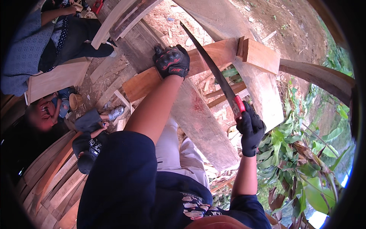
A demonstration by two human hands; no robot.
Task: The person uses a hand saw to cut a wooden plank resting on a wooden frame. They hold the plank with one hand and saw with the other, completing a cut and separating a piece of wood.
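My left hand (171, 61), in a black glove with red marks, is closed on a reddish wooden board (141, 84) and bears down on its top. The board lies aslant across a wide grey plank (202, 126). My right hand (251, 129), also in a black glove, grips a handsaw (218, 74) by its handle, red where it shows. The long dark blade points up and left, passing over the board to the right of my left hand; whether its teeth touch the wood I cannot tell. At the board's far right end sits a pale squared wooden block (261, 56).
A second wide plank (263, 95) runs under the block. Several people are to the left, one in a blue-grey top (26, 57) close by. Stacked timber (65, 179) lies at lower left. Leafy plants (286, 145) grow to the right, and wood chips cover the ground.
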